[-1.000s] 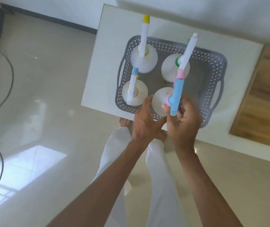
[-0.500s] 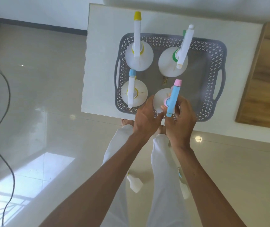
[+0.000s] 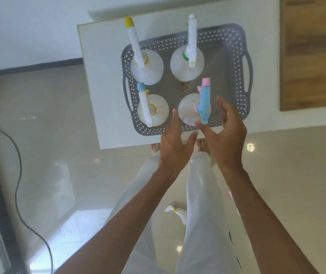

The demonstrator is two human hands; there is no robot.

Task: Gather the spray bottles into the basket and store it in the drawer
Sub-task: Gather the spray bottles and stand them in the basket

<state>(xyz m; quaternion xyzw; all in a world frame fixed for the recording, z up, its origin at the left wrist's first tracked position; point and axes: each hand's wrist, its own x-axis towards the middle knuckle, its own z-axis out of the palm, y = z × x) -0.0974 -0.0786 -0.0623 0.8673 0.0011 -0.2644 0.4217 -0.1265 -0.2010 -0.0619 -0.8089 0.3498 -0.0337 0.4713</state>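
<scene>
A grey perforated basket [image 3: 235, 56] stands on a white table [image 3: 103, 95]. Several white spray bottles stand upright in it: one with a yellow-tipped nozzle [image 3: 146, 68] at the far left, one with a green collar [image 3: 187, 64] at the far right, one with a blue-tipped nozzle [image 3: 153, 111] at the near left, and one with a blue and pink head [image 3: 204, 101] at the near right. My left hand [image 3: 173, 147] and my right hand [image 3: 225, 133] hover open on either side of the blue and pink bottle, just off it, holding nothing.
A wooden panel [image 3: 312, 52] lies to the right of the basket. A black cable [image 3: 18, 175] runs over the glossy tiled floor on the left. My legs in white trousers [image 3: 197, 214] are under the table's near edge. Reflections of bottles show on the floor.
Both hands have let go of the blue and pink bottle and drawn back from it with fingers spread. The bottle now stands in the basket's near right corner.
</scene>
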